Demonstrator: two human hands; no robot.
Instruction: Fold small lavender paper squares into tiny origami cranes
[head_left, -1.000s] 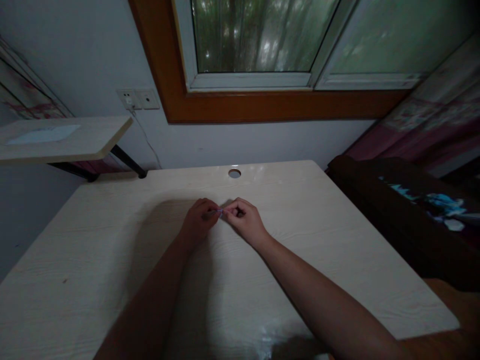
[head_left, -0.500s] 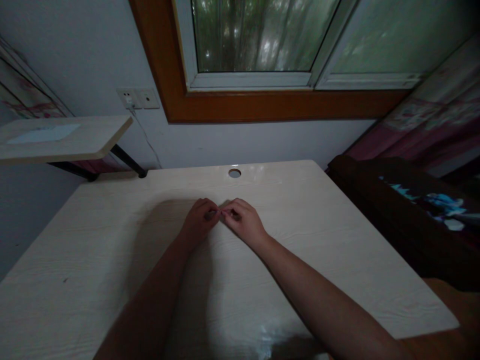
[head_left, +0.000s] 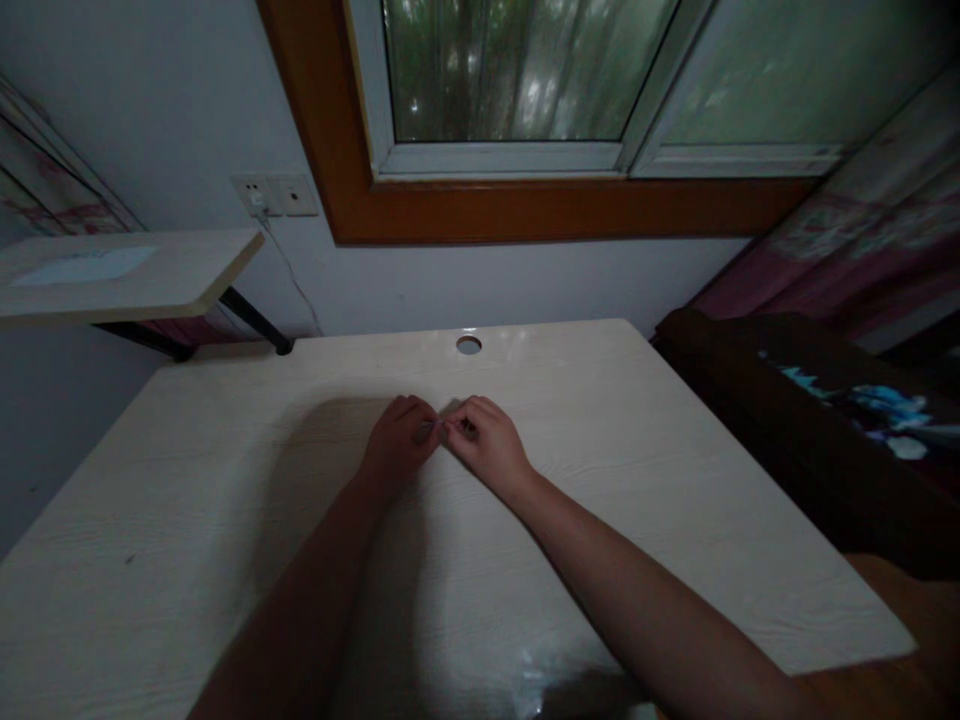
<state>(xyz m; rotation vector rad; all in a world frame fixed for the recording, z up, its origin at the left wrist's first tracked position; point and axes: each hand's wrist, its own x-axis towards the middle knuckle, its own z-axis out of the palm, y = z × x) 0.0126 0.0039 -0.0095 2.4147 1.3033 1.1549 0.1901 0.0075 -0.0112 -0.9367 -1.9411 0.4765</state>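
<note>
My left hand (head_left: pixel 401 435) and my right hand (head_left: pixel 486 435) meet fingertip to fingertip over the middle of a pale wood-grain desk (head_left: pixel 637 520). Each is closed, thumb pinched against the fingers. Something tiny may sit between the fingertips, but it is too small and dark to make out. Both forearms come in from the bottom edge and rest on or just over the desktop. A dark shadow falls to the left of my left hand.
Behind the hands is a round cable hole (head_left: pixel 469 345) in the desktop. A raised shelf (head_left: pixel 187 270) on black legs bears a white paper (head_left: pixel 86 266) at left. A cord hangs from a wall socket (head_left: pixel 259 196). Dark furniture (head_left: pixel 720 370) with blue-and-white items stands at right.
The fingertips have shifted very slightly against each other. Otherwise both hands stay pinched together in the same place.
</note>
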